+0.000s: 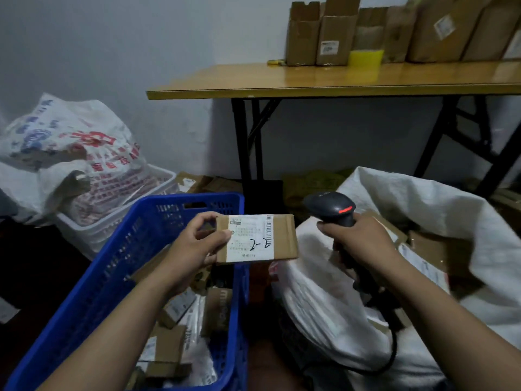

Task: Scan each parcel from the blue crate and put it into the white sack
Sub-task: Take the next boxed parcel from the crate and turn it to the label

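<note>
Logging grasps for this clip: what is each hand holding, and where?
Left hand pinches the cardboard parcel by its left end; right hand grips the scanner by its handle.

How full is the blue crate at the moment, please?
Partly full: parcels cover the bottom of the blue crate, well below its rim.

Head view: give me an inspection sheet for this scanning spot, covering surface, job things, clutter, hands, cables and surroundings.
Surface: wooden folding table carrying cardboard boxes.
Job's things: parcel held up, label facing the camera; blue crate holds more; white sack open at right, packages inside.
Clutter: printed sack in a white basket, left.
Hands: left hand holds the parcel; right hand grips the scanner, red light on.
Cables: black cable hangs from the scanner.
Surroundings: pale wall behind.
</note>
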